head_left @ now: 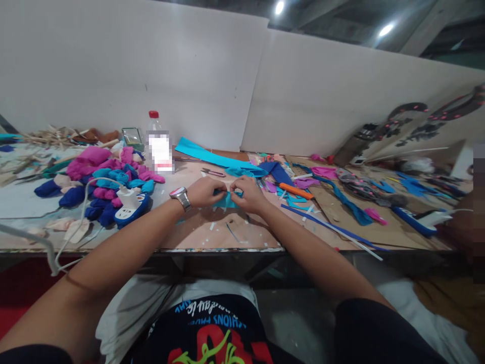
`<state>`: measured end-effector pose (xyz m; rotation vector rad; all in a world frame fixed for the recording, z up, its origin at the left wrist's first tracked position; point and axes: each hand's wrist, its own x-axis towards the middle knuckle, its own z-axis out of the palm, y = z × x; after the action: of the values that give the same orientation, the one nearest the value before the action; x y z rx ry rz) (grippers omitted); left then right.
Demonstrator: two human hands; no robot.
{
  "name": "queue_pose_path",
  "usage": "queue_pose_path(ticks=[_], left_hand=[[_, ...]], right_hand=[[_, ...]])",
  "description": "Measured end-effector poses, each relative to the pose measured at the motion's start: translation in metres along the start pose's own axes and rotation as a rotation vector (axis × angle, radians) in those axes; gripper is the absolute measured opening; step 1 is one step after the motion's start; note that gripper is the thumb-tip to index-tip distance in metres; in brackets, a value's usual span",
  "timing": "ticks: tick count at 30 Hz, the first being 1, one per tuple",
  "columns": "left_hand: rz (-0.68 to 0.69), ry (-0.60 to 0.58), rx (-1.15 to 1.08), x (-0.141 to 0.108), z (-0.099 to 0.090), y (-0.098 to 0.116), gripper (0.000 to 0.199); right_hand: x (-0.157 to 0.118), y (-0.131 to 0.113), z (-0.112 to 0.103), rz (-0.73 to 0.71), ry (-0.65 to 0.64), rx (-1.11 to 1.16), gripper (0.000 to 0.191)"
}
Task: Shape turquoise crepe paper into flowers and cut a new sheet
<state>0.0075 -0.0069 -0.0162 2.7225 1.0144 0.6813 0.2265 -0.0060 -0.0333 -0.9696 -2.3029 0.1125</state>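
Both hands meet over the middle of the table, with a small piece of turquoise fabric [228,200] between them. My left hand [207,192], below a wrist watch, pinches the fabric's left side. Fingers closed, my right hand [247,194] grips its right side. Just beyond the hands lies a bunched turquoise piece [242,172], beside a long flat turquoise strip [212,154]. Small thread snips [214,173] rest behind my left hand. Scraps of thread and paper dot the table [197,230] under the hands.
At left are a pile of pink, blue and turquoise fabric bundles [108,177], a power strip [132,207] with a cable, and a bottle [159,151]. At right lie an orange cutter [296,191], fabric scraps and long strips [333,225]. A white partition [170,65] stands behind.
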Motion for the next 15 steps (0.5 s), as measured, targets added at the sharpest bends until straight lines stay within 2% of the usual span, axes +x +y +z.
queue_pose_path(ticks=[9,15], left_hand=[[0.005,0.003,-0.049,-0.0003,-0.0028,0.0007,0.025],[-0.054,0.041,-0.093,0.0005,-0.0061,-0.005,0.024]], right_hand=[[-0.0009,-0.0006,-0.0037,-0.031,0.012,0.004,0.005],[0.0004,0.0017,-0.0053,-0.007,0.018,0.003,0.006]])
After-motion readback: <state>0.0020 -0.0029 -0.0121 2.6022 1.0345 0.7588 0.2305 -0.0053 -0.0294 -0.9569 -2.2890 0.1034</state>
